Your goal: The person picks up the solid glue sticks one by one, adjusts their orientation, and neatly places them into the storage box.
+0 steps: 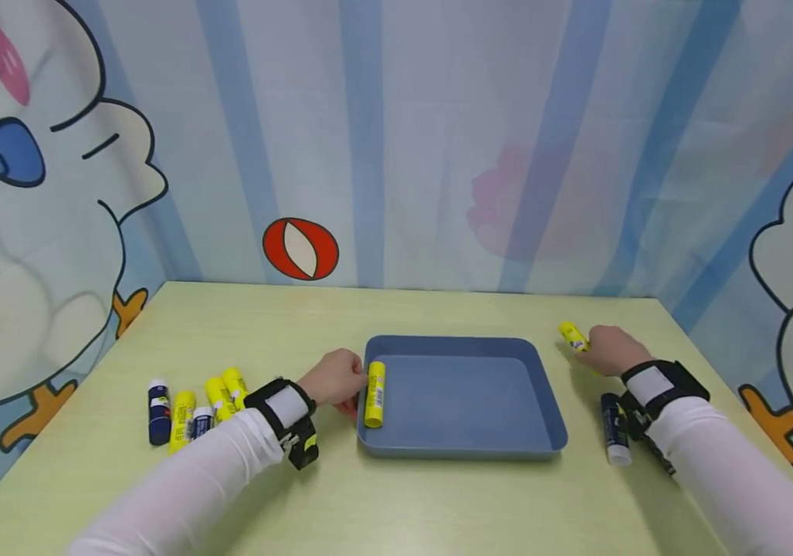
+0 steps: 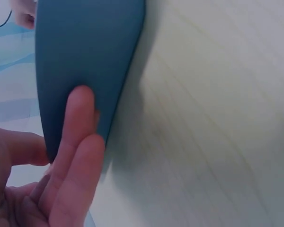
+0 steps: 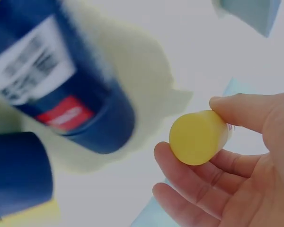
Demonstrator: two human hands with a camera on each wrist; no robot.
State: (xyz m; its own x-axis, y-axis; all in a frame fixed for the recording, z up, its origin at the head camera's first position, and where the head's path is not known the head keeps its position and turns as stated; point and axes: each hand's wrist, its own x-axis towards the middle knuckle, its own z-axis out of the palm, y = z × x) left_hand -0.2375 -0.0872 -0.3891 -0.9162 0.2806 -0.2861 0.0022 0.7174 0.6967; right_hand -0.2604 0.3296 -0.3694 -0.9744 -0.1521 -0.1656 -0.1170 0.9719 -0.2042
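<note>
A blue-grey tray [image 1: 465,401] stands mid-table with a yellow glue stick [image 1: 374,395] lying along its left wall. My left hand [image 1: 332,380] pinches the tray's left side; in the left wrist view its fingers [image 2: 78,137] lie against the outer wall and the thumb meets the rim. Off to the right, my right hand [image 1: 613,350] grips another yellow glue stick [image 1: 572,337] above the table; its round yellow end shows between thumb and fingers in the right wrist view. Below that hand lies a navy glue stick [image 1: 615,428] with a white end, partly hidden by the wrist strap.
Several yellow glue sticks [image 1: 182,421] and two navy ones [image 1: 158,411] are grouped at the table's left, partly covered by the left forearm. Large navy tubes [image 2: 78,28] are not in the left wrist view; a printed curtain [image 1: 410,154] hangs behind the table.
</note>
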